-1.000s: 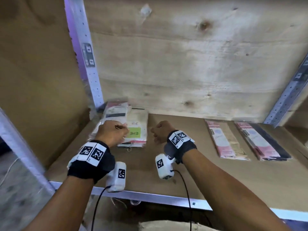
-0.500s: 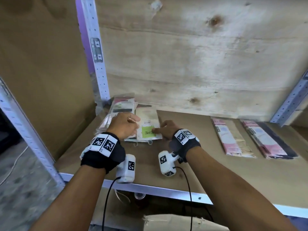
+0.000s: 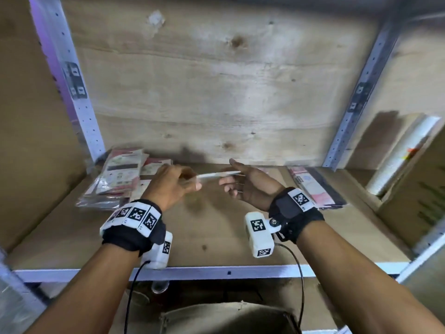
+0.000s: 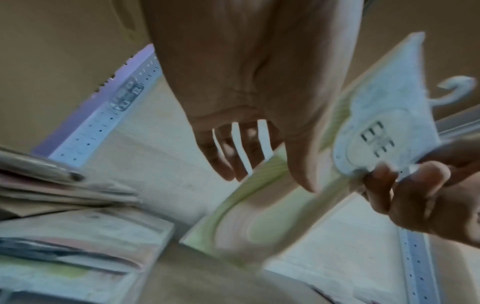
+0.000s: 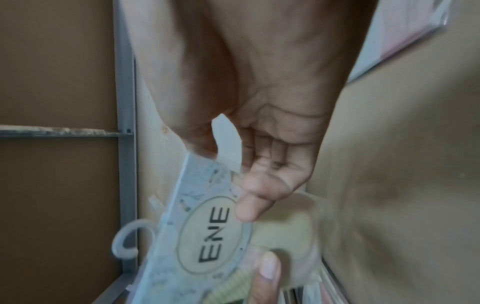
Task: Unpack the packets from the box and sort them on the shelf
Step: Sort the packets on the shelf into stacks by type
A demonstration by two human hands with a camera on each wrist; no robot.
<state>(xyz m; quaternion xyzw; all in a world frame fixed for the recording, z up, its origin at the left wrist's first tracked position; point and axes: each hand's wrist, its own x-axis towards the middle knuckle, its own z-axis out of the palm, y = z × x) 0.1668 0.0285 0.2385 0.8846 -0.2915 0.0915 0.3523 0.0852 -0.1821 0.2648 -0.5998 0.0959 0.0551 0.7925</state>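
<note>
A flat white packet with a green panel and an "ENE" header card (image 3: 216,175) hangs edge-on above the shelf board (image 3: 216,239), held between both hands. My left hand (image 3: 190,182) pinches its left end, thumb on the green face (image 4: 262,222). My right hand (image 3: 231,179) pinches the header card (image 5: 213,230) between thumb and fingers; a plastic hook (image 5: 127,240) sticks out from that end. A pile of similar packets (image 3: 120,174) lies at the shelf's back left, just left of my left hand.
Two pink-headed packets (image 3: 313,186) lie side by side at the shelf's back right. Metal uprights (image 3: 79,102) (image 3: 356,100) frame the bay, with a plywood back wall. A brown box (image 3: 228,317) sits below the shelf's front rail. Rolled material (image 3: 404,155) leans in the neighbouring bay.
The ENE packet has come up off the left pile. Both hands rose and shifted toward the middle of the shelf, and now hold it turned edge-on between them.
</note>
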